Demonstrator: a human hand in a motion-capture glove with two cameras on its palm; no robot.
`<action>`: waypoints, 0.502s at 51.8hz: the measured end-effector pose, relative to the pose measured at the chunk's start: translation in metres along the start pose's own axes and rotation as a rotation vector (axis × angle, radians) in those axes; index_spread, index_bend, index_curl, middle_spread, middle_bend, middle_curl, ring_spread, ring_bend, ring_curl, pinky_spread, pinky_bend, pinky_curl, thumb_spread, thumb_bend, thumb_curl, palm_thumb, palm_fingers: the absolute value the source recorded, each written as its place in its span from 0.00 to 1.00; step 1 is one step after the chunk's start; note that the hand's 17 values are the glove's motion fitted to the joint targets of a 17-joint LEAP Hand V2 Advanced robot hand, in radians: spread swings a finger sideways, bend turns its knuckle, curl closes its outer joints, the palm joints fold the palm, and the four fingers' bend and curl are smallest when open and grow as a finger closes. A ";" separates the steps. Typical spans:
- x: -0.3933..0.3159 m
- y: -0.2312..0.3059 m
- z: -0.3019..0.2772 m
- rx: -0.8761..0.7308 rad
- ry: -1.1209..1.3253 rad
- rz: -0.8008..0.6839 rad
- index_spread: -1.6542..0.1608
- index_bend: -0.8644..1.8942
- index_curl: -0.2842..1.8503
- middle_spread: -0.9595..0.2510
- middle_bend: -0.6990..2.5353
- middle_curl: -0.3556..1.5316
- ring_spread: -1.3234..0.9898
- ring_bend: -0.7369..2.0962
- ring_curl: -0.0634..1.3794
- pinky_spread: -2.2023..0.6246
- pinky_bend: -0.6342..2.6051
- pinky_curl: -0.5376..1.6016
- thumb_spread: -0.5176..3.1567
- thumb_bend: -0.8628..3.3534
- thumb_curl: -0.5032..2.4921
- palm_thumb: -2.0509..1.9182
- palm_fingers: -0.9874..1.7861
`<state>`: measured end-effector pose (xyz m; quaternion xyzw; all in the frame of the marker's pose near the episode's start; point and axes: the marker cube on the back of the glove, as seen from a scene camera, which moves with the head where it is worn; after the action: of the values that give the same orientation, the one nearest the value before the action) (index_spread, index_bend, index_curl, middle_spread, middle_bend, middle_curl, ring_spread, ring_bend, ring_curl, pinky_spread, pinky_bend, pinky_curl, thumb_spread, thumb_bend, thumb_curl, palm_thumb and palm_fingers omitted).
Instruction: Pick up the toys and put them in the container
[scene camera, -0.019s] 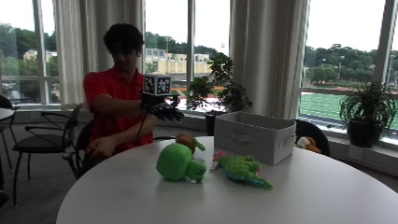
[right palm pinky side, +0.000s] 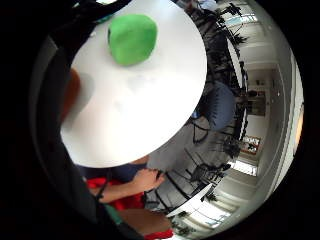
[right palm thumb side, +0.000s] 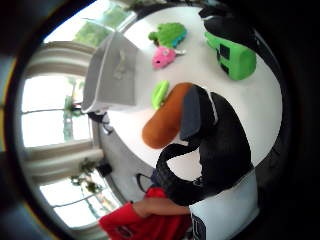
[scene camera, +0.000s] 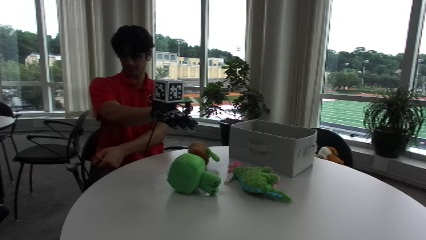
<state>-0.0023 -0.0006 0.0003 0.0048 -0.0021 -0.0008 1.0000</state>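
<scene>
Hands (scene camera: 178, 119) above round white table (scene camera: 346, 210), curtained windows (scene camera: 286, 60) behind

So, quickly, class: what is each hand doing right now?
Gloved right hand: raised above the table, fingers relaxed, holding nothing.
Bare left hand: low by the table edge, holding nothing that shows.

Toys on the surface (scene camera: 346, 210): 4 in all
Green block-shaped plush (scene camera: 192, 174): 1
Green crocodile-like plush (scene camera: 259, 182): 1
Orange carrot-shaped plush (scene camera: 200, 150): 1 — green leaf at one end
Pink plush (right palm thumb side: 163, 58): 1 — small, lying between the others
Containers: 1 white fabric bin (scene camera: 270, 145)
Hands: 1 gloved hand (scene camera: 176, 118), 1 bare hand (scene camera: 106, 158)
</scene>
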 end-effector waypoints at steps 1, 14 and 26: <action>-0.001 0.000 0.000 0.002 -0.004 -0.004 0.82 0.38 0.15 0.70 0.29 0.21 0.52 0.33 0.06 0.76 0.33 0.30 0.29 0.23 0.17 0.54 0.47; -0.018 -0.001 0.003 0.010 -0.067 -0.044 0.74 0.37 0.19 0.62 0.28 0.26 0.46 0.34 0.11 0.74 0.36 0.36 0.47 0.22 0.20 0.52 0.41; -0.031 -0.006 0.007 0.046 -0.136 -0.067 0.72 0.37 0.20 0.63 0.28 0.29 0.46 0.35 0.14 0.75 0.39 0.38 0.48 0.19 0.21 0.50 0.36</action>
<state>-0.0338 -0.0070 0.0068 0.0278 -0.0697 -0.0345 0.9966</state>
